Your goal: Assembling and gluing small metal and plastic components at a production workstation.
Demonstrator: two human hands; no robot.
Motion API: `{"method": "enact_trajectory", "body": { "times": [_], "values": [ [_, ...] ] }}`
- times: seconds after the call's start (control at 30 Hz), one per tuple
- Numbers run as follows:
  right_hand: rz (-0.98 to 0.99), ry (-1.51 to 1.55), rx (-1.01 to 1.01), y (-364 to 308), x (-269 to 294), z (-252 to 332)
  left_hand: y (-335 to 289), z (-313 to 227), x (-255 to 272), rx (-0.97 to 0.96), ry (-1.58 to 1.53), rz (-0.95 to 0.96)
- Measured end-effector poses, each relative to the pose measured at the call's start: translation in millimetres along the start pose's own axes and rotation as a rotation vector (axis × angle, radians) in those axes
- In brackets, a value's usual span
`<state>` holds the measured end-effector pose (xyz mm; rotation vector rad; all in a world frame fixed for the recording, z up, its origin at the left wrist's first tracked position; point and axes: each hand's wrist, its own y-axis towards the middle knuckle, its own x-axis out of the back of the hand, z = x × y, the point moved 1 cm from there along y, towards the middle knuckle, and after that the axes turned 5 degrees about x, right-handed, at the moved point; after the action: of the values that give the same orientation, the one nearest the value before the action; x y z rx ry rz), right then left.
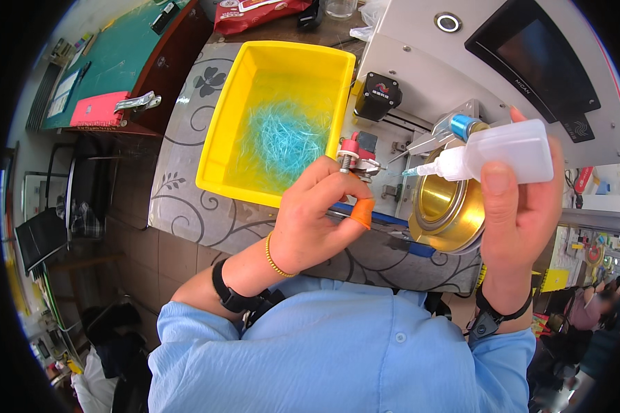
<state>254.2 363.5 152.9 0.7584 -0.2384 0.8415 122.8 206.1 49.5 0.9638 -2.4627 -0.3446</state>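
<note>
My right hand (520,213) is wrapped round a white translucent squeeze bottle (513,150), tilted onto its side. Its narrow nozzle, blue-green at the tip, points left toward a small red and metal fixture (350,153). Just below that fixture my left hand (327,213) is closed, fingers curled together, an orange finger cot (362,213) on one of them. Whatever it pinches is too small or hidden to name. Beneath the bottle stands a gold-coloured metal bowl or ring (455,217). A yellow bin (217,165) to the left holds a loose pile of thin blue-green strands (286,138).
A pale machine with a dark screen (541,58) and a black motor (377,96) rises at the back right. A patterned grey cloth (179,165) covers the table. Far left, a pink clipboard (100,110) rests on a green surface. Another person sits at the far right.
</note>
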Motion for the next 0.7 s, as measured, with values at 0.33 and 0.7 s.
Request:
{"method": "enact_trajectory", "body": {
  "times": [0.33,0.7],
  "values": [
    [0.033,-0.062,0.057,1.0,-2.0,-7.6,2.2,-2.1,0.4,-0.019,0.042,0.005],
    [0.021,-0.079,0.065,1.5,-4.5,-5.2,1.4,-1.4,0.3,-0.031,0.042,-0.006]
  ]
}}
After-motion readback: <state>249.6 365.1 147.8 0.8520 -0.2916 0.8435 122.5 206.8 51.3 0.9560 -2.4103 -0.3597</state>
